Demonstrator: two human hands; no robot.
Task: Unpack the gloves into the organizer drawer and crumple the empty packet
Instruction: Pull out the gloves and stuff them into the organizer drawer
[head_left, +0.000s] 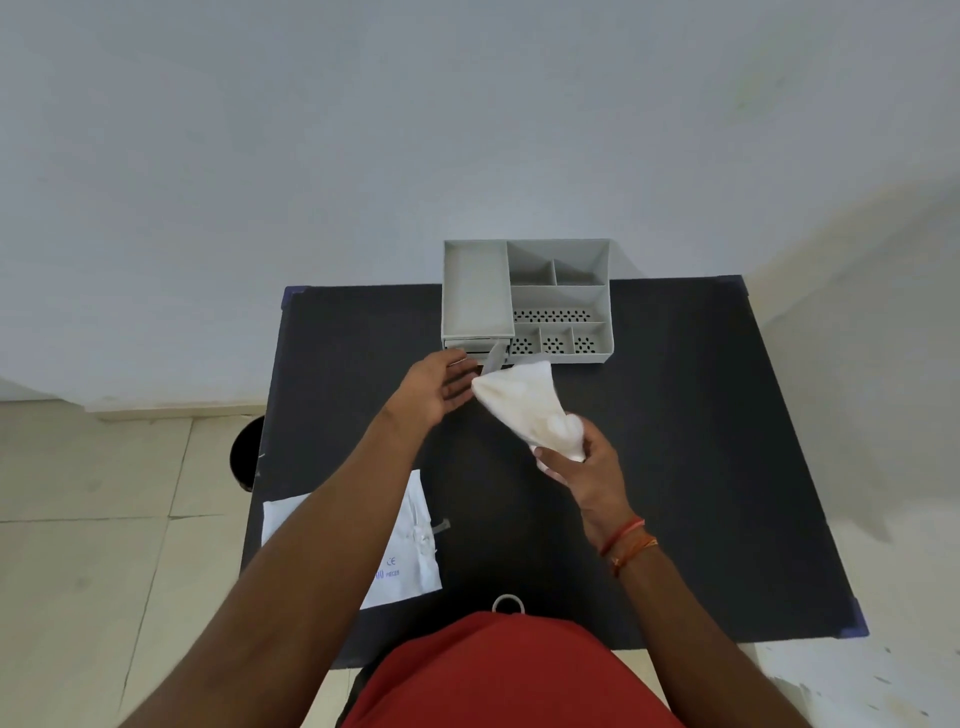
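Note:
My right hand (592, 467) grips the lower end of a white bundle of gloves (519, 400), which slants up and left toward the grey organizer (478, 291). The bundle's far end lies over the pulled-out drawer (493, 358) at the organizer's front left. With its fingers spread, my left hand (436, 389) sits flat beside the bundle's far end, just in front of the drawer; whether it touches the gloves I cannot tell. The white packet (410, 556) lies flat on the table near the front left, partly under my left forearm.
The black table (701, 441) carries the organizer at its far edge against a pale wall. A small grey ring (506, 603) lies near the front edge by my red shirt. A dark round object (247, 452) stands on the tiled floor left of the table.

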